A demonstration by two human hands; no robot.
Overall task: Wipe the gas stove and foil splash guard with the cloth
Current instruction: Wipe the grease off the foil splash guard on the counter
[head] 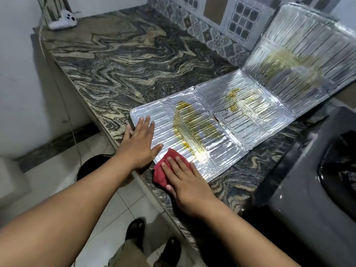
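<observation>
Red cloth (163, 171) sits bunched under your right hand (185, 182) — the fingers lie straight and flat on top of it, pressing it down at the near edge of the foil splash guard (231, 124), partly on the foil and partly on the marble counter (115, 60). Your left hand (138, 143) is spread flat too, palm down on the guard's left end, with the heel of the hand over the counter's edge; thumb tip and cloth are just beside each other.

Most of the guard lies unfolded flat on the counter, its ribbed panels streaked with yellow-brown grease — one big smear on the panel just beyond the cloth, smaller spots on the next. Its far panels stand up against the tiled wall (227, 20), also stained. To your right is the dark gas stove (317, 170), apart from both hands. At the counter's far left corner rests a white power strip (62, 21).
</observation>
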